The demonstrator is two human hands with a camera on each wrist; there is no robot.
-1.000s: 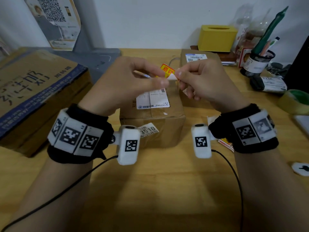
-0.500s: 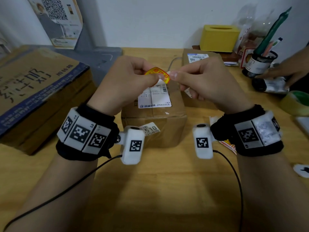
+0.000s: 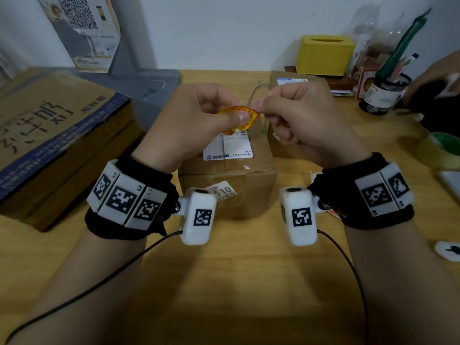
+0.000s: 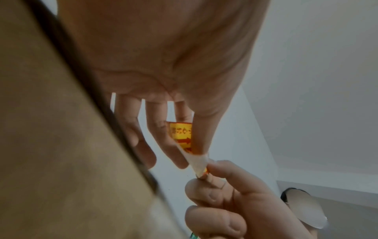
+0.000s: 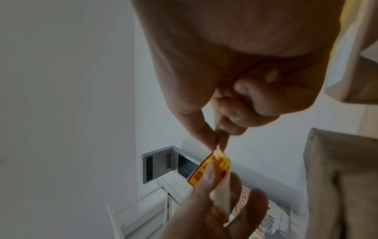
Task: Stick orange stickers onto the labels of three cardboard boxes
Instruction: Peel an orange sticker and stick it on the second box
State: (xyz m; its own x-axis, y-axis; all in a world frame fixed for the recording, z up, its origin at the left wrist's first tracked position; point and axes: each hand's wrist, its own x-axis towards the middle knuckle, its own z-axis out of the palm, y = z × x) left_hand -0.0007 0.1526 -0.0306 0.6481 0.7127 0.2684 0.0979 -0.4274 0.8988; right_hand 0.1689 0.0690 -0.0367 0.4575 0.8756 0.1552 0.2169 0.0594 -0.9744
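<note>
Head view only: small cardboard box (image 3: 227,180) on the tabletop (image 3: 236,282), white label (image 3: 230,146) on top, second box (image 3: 296,83) behind. Left wrist view alone shows white backing paper (image 4: 197,161) peeling off. Sticker print unreadable, partly hidden by thumbs. Left hand (image 3: 196,125) pinches the orange sticker (image 3: 250,118) above the label; right hand (image 3: 303,120) pinches its corner, other fingers curled.

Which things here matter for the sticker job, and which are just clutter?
In the job:
orange sticker, pinched by left hand and right hand
middle box and its label
back box
big box

Lying about:
yellow box
pen cup
tape roll
</note>
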